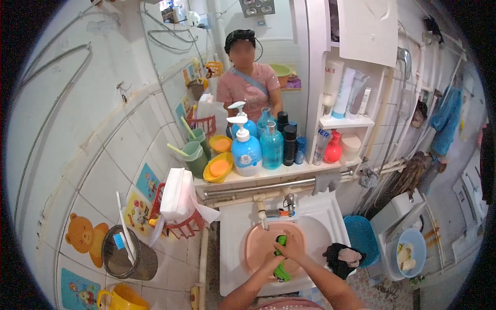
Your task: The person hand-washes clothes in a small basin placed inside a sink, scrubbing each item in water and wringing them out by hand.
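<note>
Both of my hands are over a pink basin (pixel 250 258) that sits in the white sink (pixel 227 243). A bright green cloth item with dark patches (pixel 281 272) is bunched between them; whether it is a sock or another small garment I cannot tell. My left hand (pixel 270 261) is closed around its middle. My right hand (pixel 292 248) grips the upper part, close to the left hand. One end of the green cloth hangs down toward the near side of the basin. The tap spout (pixel 264 222) points into the basin just beyond my hands.
Black and beige clothing (pixel 345 259) lies on the sink's right edge. A blue bucket (pixel 361 240) stands right of it. Pump bottles (pixel 246 152) and a yellow soap dish (pixel 219 167) line the shelf beneath the mirror. A red basket (pixel 188 227) holds tissues at left.
</note>
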